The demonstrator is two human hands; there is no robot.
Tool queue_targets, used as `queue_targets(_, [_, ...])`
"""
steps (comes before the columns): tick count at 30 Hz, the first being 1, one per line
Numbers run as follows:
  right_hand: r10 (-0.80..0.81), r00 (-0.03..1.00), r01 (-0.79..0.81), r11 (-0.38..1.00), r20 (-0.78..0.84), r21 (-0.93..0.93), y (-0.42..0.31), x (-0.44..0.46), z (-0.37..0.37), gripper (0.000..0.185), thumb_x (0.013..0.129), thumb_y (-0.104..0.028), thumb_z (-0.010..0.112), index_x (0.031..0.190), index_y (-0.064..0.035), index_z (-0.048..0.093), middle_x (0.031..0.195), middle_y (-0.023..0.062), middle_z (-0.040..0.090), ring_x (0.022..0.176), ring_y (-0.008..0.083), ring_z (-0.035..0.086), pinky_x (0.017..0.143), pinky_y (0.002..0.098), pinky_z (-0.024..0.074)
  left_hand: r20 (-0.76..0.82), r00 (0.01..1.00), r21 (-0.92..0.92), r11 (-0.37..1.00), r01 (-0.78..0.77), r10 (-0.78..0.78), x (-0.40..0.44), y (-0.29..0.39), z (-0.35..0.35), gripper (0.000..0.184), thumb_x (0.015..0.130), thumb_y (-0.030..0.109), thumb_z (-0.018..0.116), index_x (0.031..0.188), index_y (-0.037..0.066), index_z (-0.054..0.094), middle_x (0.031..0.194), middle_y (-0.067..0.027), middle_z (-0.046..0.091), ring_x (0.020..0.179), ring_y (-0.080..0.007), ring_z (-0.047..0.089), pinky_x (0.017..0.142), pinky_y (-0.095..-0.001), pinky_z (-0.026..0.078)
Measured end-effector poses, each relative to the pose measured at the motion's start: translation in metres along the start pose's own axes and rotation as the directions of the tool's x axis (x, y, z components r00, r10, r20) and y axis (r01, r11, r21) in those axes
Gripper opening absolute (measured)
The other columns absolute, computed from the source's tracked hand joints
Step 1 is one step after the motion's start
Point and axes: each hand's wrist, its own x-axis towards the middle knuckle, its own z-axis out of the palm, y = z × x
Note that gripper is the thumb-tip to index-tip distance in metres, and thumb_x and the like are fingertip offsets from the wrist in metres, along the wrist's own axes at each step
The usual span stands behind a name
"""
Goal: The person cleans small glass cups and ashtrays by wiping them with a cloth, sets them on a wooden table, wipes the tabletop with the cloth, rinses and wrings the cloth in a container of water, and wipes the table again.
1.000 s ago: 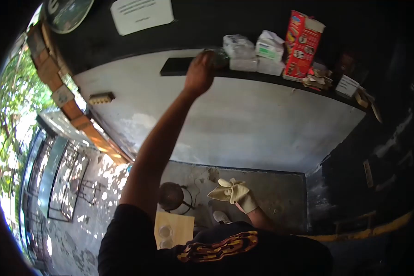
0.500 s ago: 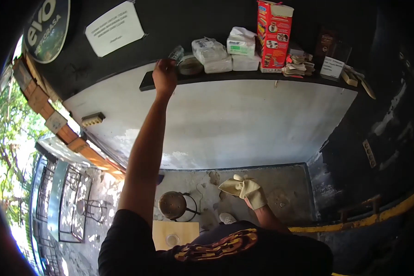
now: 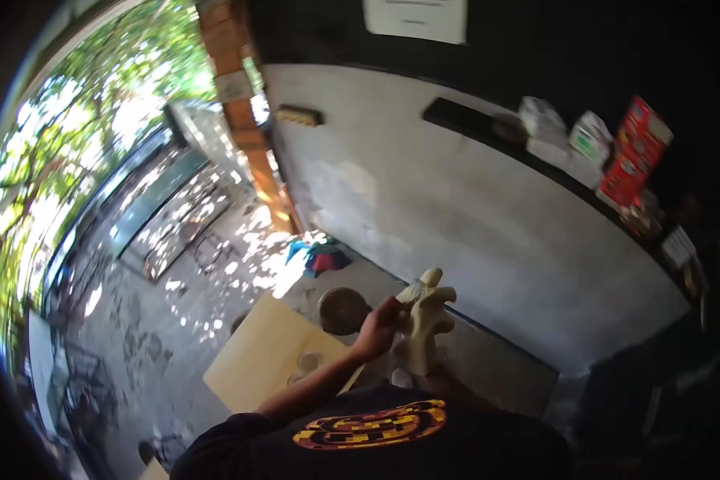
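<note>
My left hand (image 3: 378, 328) is bare and raised in front of my chest, its fingers closed on a small clear object (image 3: 414, 290) whose kind is too blurred to make out. Just to its right is my right hand (image 3: 426, 332), in a thick pale yellow work glove (image 3: 418, 354). The gloved fingers stick out apart from one another, close to the clear object. Whether the glove touches it cannot be made out.
A wooden table (image 3: 252, 356) with clear round glasses (image 3: 309, 362) stands at lower left, beside a round stool (image 3: 343, 310). On the wall, a black shelf (image 3: 460, 118) carries a dark round dish (image 3: 508, 128), tissue packs (image 3: 590, 140) and a red box (image 3: 635, 152).
My left hand has come down from the shelf with the clear object and is now beside my gloved right hand. The view has swung left, towards the table and the outdoor side.
</note>
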Motion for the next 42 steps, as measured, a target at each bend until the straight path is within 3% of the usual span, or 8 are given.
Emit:
queue_targets(15, [-0.449, 0.894, 0.347, 0.702, 0.007, 0.622, -0.065, 0.105, 0.073, 0.025, 0.091, -0.014, 0.061, 0.113, -0.0053, 0.057, 0.113, 0.0125, 0.055, 0.105, 0.0238, 0.055, 0.089, 0.0336, 0.0451, -0.568, 0.814, -0.303, 0.951, -0.069, -0.122, -0.095, 0.052, -0.094, 0.019, 0.105, 0.021, 0.055, 0.105, 0.004, 0.064, 0.103, -0.0036, 0.067, 0.093, -0.0153, 0.065, 0.083, -0.0322, 0.053])
queue_targets(17, [-0.389, 0.917, 0.343, 0.643, -0.094, 0.685, -0.053, 0.129, 0.061, 0.026, 0.092, -0.015, 0.061, 0.116, -0.0054, 0.057, 0.115, 0.0121, 0.056, 0.106, 0.0231, 0.055, 0.090, 0.0330, 0.0455, -0.425, 0.848, 0.794, 0.581, 0.181, 0.317, -0.113, 0.043, -0.101, 0.021, 0.106, 0.020, 0.053, 0.111, 0.002, 0.063, 0.117, -0.0093, 0.067, 0.100, -0.0210, 0.068, 0.089, -0.0334, 0.054])
queue_targets(18, [-0.329, 0.931, 0.332, 0.588, -0.156, 0.738, -0.040, 0.145, 0.050, 0.027, 0.093, -0.015, 0.061, 0.117, -0.0055, 0.057, 0.116, 0.0119, 0.056, 0.107, 0.0228, 0.055, 0.091, 0.0326, 0.0458, -0.449, 0.845, 0.768, 0.609, 0.199, 0.290, -0.119, 0.039, -0.105, 0.022, 0.106, 0.021, 0.053, 0.114, 0.003, 0.062, 0.121, -0.0104, 0.066, 0.104, -0.0223, 0.067, 0.092, -0.0342, 0.053])
queue_targets(22, [0.129, 0.988, -0.030, -0.358, 0.081, 0.933, 0.056, 0.222, -0.042, 0.019, 0.107, -0.028, 0.045, 0.116, -0.0139, 0.054, 0.095, -0.0021, 0.056, 0.081, 0.0100, 0.060, 0.072, 0.0306, 0.0548, -0.649, 0.760, -0.079, 0.990, -0.121, 0.041, -0.152, -0.014, -0.147, 0.030, 0.107, 0.026, 0.051, 0.128, 0.006, 0.057, 0.134, -0.0125, 0.060, 0.120, -0.0253, 0.060, 0.101, -0.0393, 0.048])
queue_targets(27, [0.013, 0.797, 0.586, 0.225, -0.604, 0.779, 0.120, 0.323, -0.238, 0.015, 0.103, -0.026, 0.053, 0.107, -0.0114, 0.055, 0.097, 0.0032, 0.061, 0.092, 0.0125, 0.062, 0.079, 0.0317, 0.0534, -0.680, 0.716, -0.573, 0.725, -0.382, -0.160, -0.178, -0.030, -0.170, 0.034, 0.107, 0.027, 0.048, 0.132, 0.005, 0.054, 0.138, -0.0115, 0.059, 0.130, -0.0242, 0.053, 0.106, -0.0428, 0.044])
queue_targets(35, [-0.354, 0.657, 0.262, 0.935, -0.665, -0.240, 0.113, 0.318, -0.277, 0.019, 0.102, -0.018, 0.051, 0.111, -0.0066, 0.064, 0.103, 0.0078, 0.063, 0.092, 0.0173, 0.062, 0.086, 0.0345, 0.0519, -0.681, 0.702, -0.627, 0.661, -0.412, -0.209, -0.154, -0.003, -0.138, 0.020, 0.108, 0.025, 0.047, 0.115, 0.009, 0.058, 0.128, -0.0127, 0.065, 0.122, -0.0253, 0.061, 0.101, -0.0433, 0.047])
queue_targets(38, [-0.667, 0.687, -0.438, -0.061, -0.289, -0.897, 0.026, 0.277, -0.239, 0.021, 0.101, -0.018, 0.058, 0.117, -0.0056, 0.063, 0.104, 0.0048, 0.064, 0.092, 0.0144, 0.062, 0.084, 0.0292, 0.0512, -0.640, 0.746, -0.633, 0.677, -0.375, -0.185, -0.153, 0.003, -0.129, 0.023, 0.108, 0.026, 0.047, 0.119, 0.008, 0.058, 0.127, -0.0115, 0.066, 0.119, -0.0236, 0.062, 0.102, -0.0433, 0.047])
queue_targets(42, [-0.328, 0.908, -0.318, -0.945, 0.259, -0.080, -0.060, 0.211, -0.128, 0.025, 0.106, -0.018, 0.050, 0.126, -0.0053, 0.058, 0.108, 0.0009, 0.060, 0.096, 0.0104, 0.058, 0.092, 0.0309, 0.0499, -0.590, 0.775, -0.639, 0.717, -0.279, -0.224, -0.150, 0.013, -0.121, 0.022, 0.108, 0.025, 0.048, 0.116, 0.008, 0.059, 0.122, -0.0097, 0.067, 0.113, -0.0206, 0.063, 0.100, -0.0406, 0.047])
